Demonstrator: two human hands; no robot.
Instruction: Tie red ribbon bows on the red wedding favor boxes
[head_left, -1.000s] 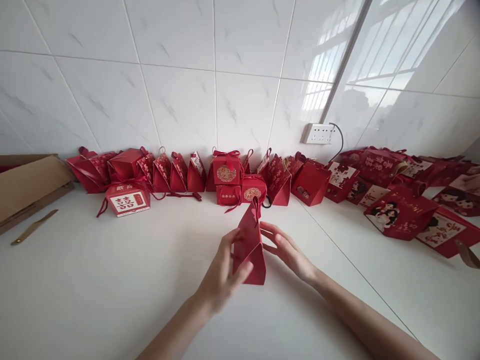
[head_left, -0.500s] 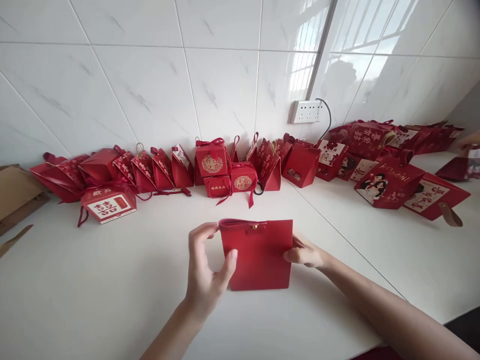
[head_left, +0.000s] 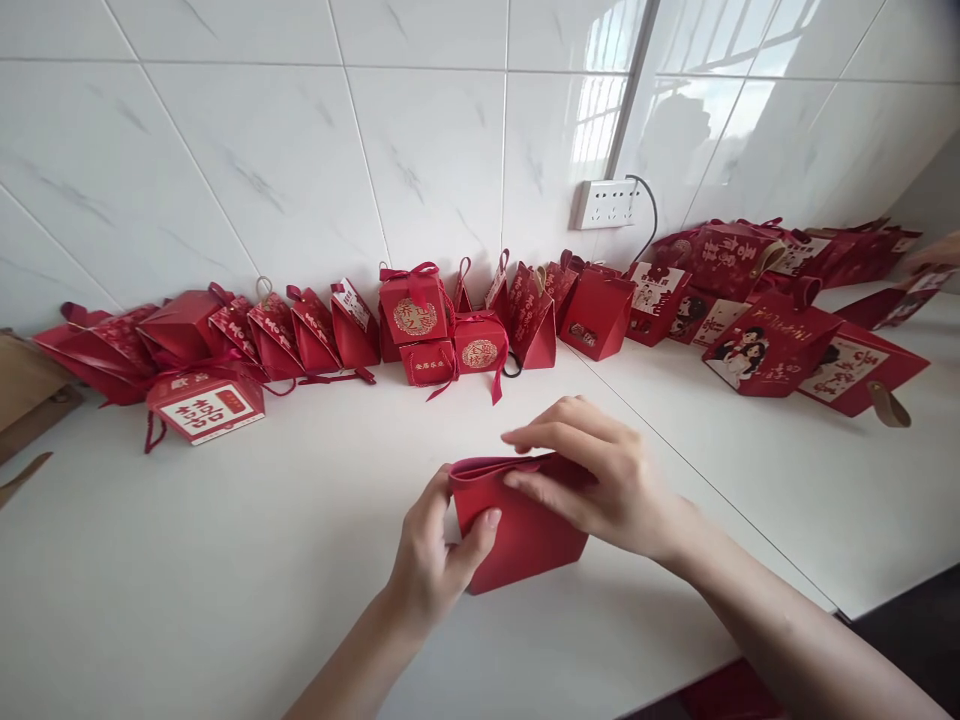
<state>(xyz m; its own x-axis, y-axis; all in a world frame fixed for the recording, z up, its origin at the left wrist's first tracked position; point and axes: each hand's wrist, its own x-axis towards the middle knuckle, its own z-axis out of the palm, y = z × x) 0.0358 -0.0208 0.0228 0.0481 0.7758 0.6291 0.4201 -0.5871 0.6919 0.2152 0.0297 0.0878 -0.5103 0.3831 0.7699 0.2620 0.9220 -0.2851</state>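
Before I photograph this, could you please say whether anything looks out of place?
The red gift box at right appears tipped over: its tan strap juts low, while the loop on the couple-print box beside it points up.

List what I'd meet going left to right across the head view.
Brown cardboard box, red box with large white label, left hand, held red box, right hand, couple-printed red box, tan strap.

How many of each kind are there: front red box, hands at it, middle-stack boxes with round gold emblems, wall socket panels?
Front red box: 1
Hands at it: 2 (left hand, right hand)
Gold-emblem boxes: 2 (upper box, lower box)
Wall socket panel: 1
Total: 6
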